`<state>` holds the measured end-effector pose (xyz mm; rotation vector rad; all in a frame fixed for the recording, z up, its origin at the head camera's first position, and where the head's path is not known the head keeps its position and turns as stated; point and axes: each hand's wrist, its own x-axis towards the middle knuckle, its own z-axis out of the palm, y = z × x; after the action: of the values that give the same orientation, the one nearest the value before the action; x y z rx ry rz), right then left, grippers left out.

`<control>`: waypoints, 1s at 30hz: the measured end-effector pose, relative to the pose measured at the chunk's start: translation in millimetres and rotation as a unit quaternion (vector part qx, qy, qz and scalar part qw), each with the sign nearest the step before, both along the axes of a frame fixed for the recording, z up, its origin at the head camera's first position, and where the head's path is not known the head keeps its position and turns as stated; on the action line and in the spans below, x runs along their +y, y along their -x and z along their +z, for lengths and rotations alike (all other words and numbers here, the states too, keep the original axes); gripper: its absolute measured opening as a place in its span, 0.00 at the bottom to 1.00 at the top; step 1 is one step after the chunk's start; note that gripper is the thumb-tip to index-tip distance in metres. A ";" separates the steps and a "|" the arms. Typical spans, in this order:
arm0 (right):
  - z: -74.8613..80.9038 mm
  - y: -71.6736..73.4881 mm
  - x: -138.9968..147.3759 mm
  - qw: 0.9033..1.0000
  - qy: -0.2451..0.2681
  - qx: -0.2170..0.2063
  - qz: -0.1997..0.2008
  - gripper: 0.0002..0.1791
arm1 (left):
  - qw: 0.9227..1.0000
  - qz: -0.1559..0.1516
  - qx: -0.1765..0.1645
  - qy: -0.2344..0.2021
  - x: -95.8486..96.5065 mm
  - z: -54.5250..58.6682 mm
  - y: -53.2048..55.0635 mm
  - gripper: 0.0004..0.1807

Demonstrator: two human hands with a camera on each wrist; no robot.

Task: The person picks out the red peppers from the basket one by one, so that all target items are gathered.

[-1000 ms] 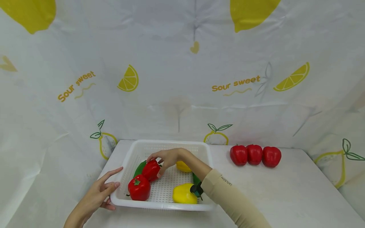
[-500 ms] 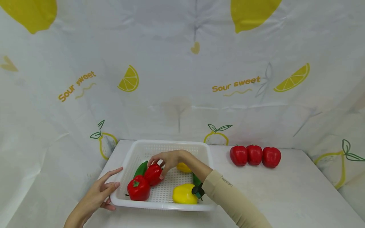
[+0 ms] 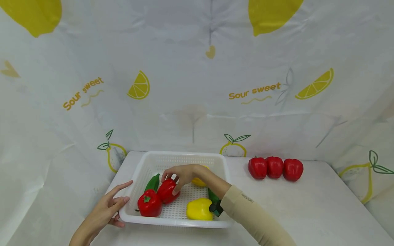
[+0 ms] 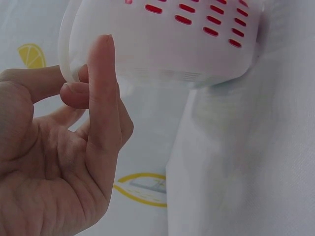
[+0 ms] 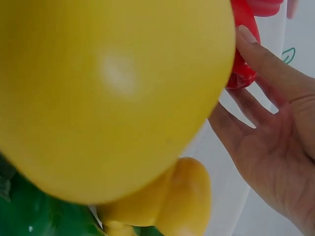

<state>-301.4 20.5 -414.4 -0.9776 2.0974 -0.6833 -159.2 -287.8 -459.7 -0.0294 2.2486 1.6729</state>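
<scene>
My right hand (image 3: 181, 175) grips a red bell pepper (image 3: 167, 191) inside the white plastic basket (image 3: 176, 222), its thumb on the near side and its fingers curled over the far side. In the right wrist view a large yellow pepper (image 5: 118, 93) hides part of that grip. A second red pepper (image 3: 149, 204) with a green stem sits against the held one, in the near left corner. Behind them lies a slim green vegetable (image 3: 152, 183). At the basket's left rim, my left hand (image 3: 106, 208) pinches the edge, thumb on top and other fingers lower down.
On the basket's right side are a yellow pepper (image 3: 199, 209) in front, another yellow one (image 3: 198, 181) partly behind the right forearm, and a green vegetable (image 3: 212, 195). Three red peppers (image 3: 274, 167) stand in a row on the white table (image 3: 292, 212), near the lemon-print backdrop.
The right hand has shifted the red pepper slightly right and toward the front, uncovering more of the slim green vegetable. The left hand has stayed at the rim.
</scene>
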 end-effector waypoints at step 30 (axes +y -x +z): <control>26.9 14.6 50.0 0.997 0.061 0.004 -0.050 0.28 | 1.000 0.000 0.002 -0.005 -0.3 -1.0 -0.1 0.39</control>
<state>-316.0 70.5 -387.5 -0.9458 2.1432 -0.8689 -159.1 -288.1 -460.8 -0.0242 2.2445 1.6857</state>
